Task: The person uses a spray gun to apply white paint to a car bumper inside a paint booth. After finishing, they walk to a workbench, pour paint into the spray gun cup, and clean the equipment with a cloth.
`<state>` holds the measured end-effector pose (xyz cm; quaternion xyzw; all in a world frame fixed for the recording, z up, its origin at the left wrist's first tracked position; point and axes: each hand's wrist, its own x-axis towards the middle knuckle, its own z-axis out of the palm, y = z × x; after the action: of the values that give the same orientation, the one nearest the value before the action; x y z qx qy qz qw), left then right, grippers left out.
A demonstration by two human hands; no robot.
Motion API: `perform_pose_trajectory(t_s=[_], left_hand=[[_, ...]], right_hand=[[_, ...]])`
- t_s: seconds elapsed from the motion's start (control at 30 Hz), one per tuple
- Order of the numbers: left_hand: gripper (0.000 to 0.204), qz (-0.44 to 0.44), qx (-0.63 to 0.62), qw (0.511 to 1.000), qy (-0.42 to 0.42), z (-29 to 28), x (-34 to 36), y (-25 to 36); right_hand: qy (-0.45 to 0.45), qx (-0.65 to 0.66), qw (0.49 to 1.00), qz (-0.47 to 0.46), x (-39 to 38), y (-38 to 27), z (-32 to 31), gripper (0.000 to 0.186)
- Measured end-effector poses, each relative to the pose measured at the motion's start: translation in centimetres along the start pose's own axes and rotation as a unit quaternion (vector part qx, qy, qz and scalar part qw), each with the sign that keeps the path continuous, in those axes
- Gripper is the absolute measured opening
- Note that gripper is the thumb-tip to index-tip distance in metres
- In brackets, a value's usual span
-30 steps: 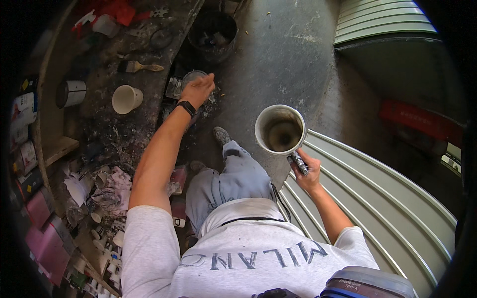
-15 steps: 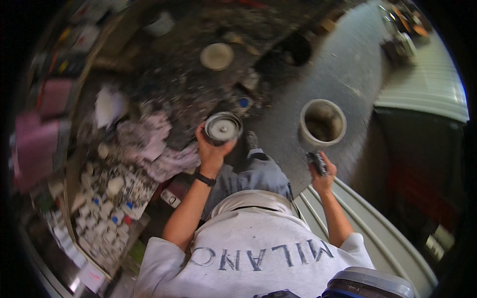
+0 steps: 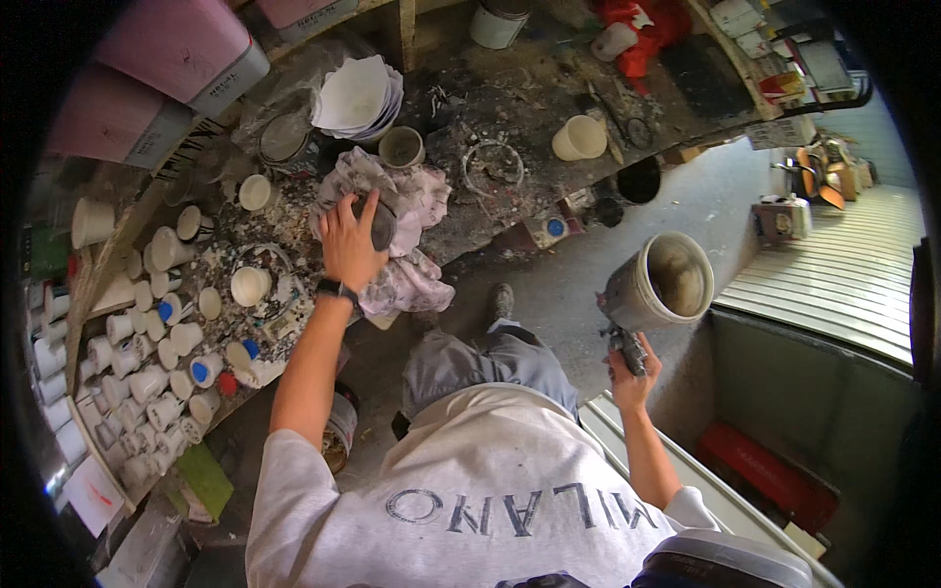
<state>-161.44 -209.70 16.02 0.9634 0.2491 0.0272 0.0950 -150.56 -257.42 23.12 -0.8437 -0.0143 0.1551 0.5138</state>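
Observation:
My left hand (image 3: 351, 243) reaches over the workbench at left, its fingers around the rim of a dark round metal lid or shallow cup (image 3: 383, 228). This piece is at a crumpled, stained pinkish rag (image 3: 420, 196); whether they touch I cannot tell. My right hand (image 3: 632, 372) is closed round a dark, crusted handle (image 3: 627, 351). Joined to that handle, as it appears, is a wide pale pot (image 3: 642, 284), tilted with its mouth to the right. The pot's inside is smeared grey-brown, and it is held over the floor.
Several small white cups (image 3: 147, 382) crowd the bench's left end. Stacked paper cones (image 3: 358, 95), a beige tub (image 3: 401, 147) and another cup (image 3: 578, 138) stand farther back. A bucket (image 3: 340, 421) is below the bench's front edge. A ribbed pale panel (image 3: 833, 274) lies at right.
My left hand has swung left from in front of me to the rag, carrying the round metal piece. The pot in my right hand has tipped to the right. The view has turned left.

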Motion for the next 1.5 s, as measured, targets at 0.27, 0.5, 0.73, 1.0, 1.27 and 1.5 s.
perform_pose_trajectory(t_s=[0.27,0.5,0.73,1.0,1.27,1.5], left_hand=[[0.093,-0.016,0.017,0.999,0.026,6.4,0.8,-2.8],[0.086,-0.054,0.022,0.998,0.01,7.4,1.1,-2.9],[0.087,-0.073,0.036,0.995,0.061,4.9,0.6,-1.2],[0.091,-0.148,0.089,0.984,0.033,6.2,1.0,-0.7],[0.092,-0.17,0.063,0.979,0.089,7.3,0.3,-1.3],[0.1,-0.185,0.093,0.978,0.026,8.1,0.6,-1.9]], right_hand=[[0.085,0.082,0.985,-0.126,1.8,-5.6,1.3,0.047],[0.136,0.015,0.991,-0.012,11.0,-5.6,-2.6,0.056],[0.126,-0.039,0.991,-0.003,15.3,-3.1,-4.9,0.056],[0.114,0.033,0.992,-0.039,18.9,0.1,-5.8,0.059],[0.099,0.156,0.98,-0.069,20.3,4.9,-5.1,0.063],[0.128,0.168,0.975,-0.074,21.1,6.2,-4.0,0.055]])
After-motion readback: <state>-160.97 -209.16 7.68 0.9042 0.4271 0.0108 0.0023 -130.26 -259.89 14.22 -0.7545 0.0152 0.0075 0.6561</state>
